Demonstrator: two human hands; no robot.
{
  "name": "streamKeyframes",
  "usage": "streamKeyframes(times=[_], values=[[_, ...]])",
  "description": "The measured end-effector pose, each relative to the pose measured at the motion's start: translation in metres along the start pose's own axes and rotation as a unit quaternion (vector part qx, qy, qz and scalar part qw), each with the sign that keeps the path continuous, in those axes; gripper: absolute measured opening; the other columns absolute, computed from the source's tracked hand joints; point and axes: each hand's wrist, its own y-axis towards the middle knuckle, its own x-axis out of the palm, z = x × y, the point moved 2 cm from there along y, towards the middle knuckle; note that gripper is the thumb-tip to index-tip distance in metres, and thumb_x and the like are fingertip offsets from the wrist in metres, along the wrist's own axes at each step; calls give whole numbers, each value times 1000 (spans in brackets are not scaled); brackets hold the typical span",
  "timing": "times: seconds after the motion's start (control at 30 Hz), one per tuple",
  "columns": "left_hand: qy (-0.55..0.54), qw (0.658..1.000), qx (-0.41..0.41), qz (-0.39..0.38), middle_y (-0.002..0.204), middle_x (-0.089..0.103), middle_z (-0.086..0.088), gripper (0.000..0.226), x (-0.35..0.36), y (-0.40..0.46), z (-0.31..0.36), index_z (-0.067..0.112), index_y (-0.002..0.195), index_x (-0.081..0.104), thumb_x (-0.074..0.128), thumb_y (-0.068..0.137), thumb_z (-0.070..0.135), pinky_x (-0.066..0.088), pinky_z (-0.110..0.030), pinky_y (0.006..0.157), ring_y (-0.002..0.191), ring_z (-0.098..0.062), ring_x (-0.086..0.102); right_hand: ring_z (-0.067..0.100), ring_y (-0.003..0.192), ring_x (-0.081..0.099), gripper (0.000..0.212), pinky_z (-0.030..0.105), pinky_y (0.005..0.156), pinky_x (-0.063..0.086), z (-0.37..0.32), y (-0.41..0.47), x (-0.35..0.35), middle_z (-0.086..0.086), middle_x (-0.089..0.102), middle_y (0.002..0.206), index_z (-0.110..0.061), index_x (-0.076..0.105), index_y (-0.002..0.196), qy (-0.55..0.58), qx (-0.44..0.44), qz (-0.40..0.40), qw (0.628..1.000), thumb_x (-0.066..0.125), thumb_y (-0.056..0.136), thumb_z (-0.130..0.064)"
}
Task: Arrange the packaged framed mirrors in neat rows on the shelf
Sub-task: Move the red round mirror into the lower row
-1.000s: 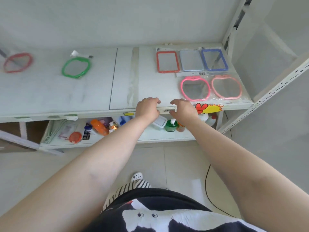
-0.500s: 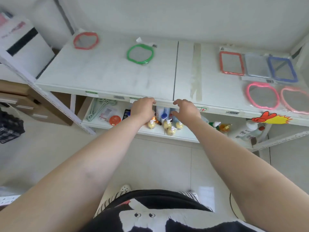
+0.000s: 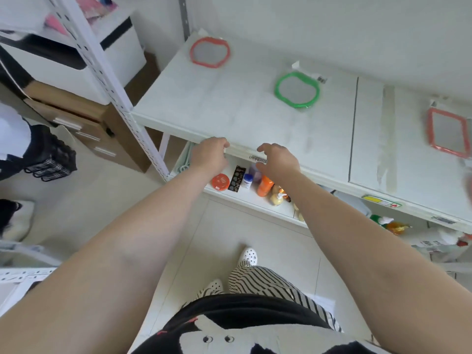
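On the white shelf [image 3: 229, 108] lie a red round-framed mirror [image 3: 210, 52] at the far left back, a green round-framed mirror [image 3: 297, 89] in its clear pack further right, and an orange rectangular-framed mirror [image 3: 447, 131] at the right edge. My left hand [image 3: 209, 155] and my right hand [image 3: 277, 159] hover at the shelf's front edge, fingers loosely curled, holding nothing. Both are well short of the mirrors.
A lower shelf [image 3: 245, 198] holds an orange tin, an orange bottle [image 3: 264, 185] and small bottles. A perforated white upright [image 3: 112, 85] stands at the left, with a white box [image 3: 76, 60] and cardboard boxes beyond it. Tiled floor lies below.
My view and both hands have shifted left along the shelf's front edge. The blue, grey and pink mirrors at the right have left the frame; the red and green ones are nearer.
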Motion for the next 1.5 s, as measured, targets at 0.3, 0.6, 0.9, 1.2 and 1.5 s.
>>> streamKeyframes(times=[0.3,0.6,0.9,1.2,1.5], values=[[6,998,-44,35,128,61,-3,45,-46,81,-47,20,130,54,54,87,10,44,-34,93,117,-25,57,22,124,49,45,36,91,47,-63,112,-13,2,56,130,-26,48,135,-10,-73,-6,997,56,91,-31],[14,995,-67,68,125,62,-3,45,-78,168,-96,22,128,56,55,85,12,44,-32,93,117,-25,57,21,124,49,46,34,87,45,-92,195,-28,1,55,131,-26,47,136,-27,-63,-12,998,56,92,-31],[48,999,16,5,132,57,-5,48,-96,275,-123,21,134,51,51,88,12,41,-34,96,123,-28,52,22,125,48,47,34,87,45,-112,257,-34,2,55,130,-25,47,136,5,61,30,998,56,91,-34],[42,995,79,-42,138,53,-7,44,-104,331,-139,16,134,52,50,90,14,43,-36,99,127,-29,50,20,124,48,47,31,83,41,-134,278,-25,0,55,128,-27,47,136,24,162,59,985,56,91,-36],[23,998,36,-34,134,46,-15,43,-92,353,-150,9,133,47,49,91,17,43,-40,97,124,-34,49,21,122,52,46,33,91,45,-134,312,-19,0,57,130,-26,50,134,67,164,83,981,59,90,-38]])
